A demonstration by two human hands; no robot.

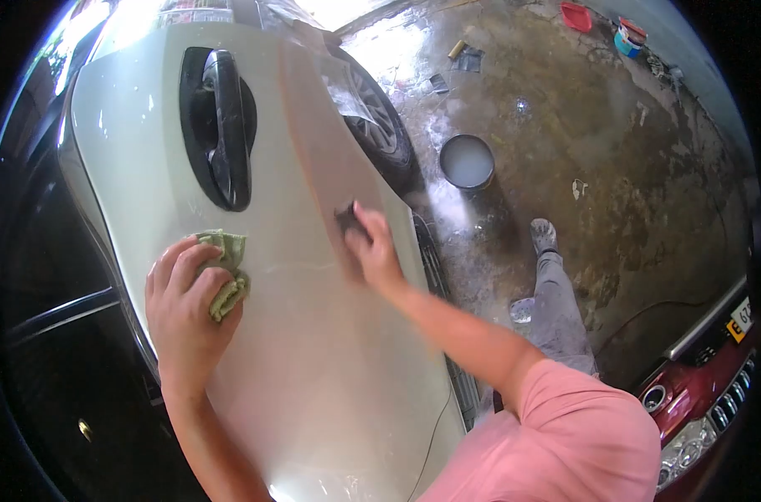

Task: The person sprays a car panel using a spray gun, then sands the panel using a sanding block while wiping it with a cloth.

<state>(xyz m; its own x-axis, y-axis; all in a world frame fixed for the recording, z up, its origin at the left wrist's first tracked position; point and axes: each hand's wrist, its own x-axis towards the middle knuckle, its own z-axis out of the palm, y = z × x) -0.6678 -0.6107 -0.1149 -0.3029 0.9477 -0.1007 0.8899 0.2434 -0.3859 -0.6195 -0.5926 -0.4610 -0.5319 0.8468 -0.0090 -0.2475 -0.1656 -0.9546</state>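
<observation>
My left hand (184,305) is closed around a folded green cloth (228,289) and rests against the pale car door (288,335), below the black door handle (227,125). Farther right, my right hand (374,247) presses a small dark sanding pad (347,219) onto the lower part of the same door. The pad is partly hidden by the fingers, and the hand is slightly blurred. A brownish band of bared or sanded paint runs down the panel close to the pad.
A bucket of cloudy water (467,162) stands on the wet floor (598,201) near the car wheel (376,121). Farther off lie a red dustpan-like object (576,17) and a small tub (629,39). A red car (690,389) is at lower right.
</observation>
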